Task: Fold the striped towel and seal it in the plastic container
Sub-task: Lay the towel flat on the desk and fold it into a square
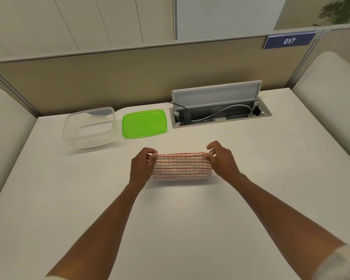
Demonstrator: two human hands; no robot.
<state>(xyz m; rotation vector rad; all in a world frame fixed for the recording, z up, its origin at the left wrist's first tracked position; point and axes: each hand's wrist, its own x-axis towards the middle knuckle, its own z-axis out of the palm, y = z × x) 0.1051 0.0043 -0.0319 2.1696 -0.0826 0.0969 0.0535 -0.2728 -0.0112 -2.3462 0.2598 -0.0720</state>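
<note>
Both forearms reach forward over the white desk [69, 199]; left hand [142, 166] and right hand [222, 161] pinch the folded striped towel's [182, 167] far corners, its long axis left-right. Beyond the towel sit the open clear container [90, 128] and green lid [144, 123].

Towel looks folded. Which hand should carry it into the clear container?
Left, probably. The left hand pinches the striped towel at the end nearer the clear container, which sits open at the far left. The right hand would have to cross over. The green lid lies beside it.
</note>
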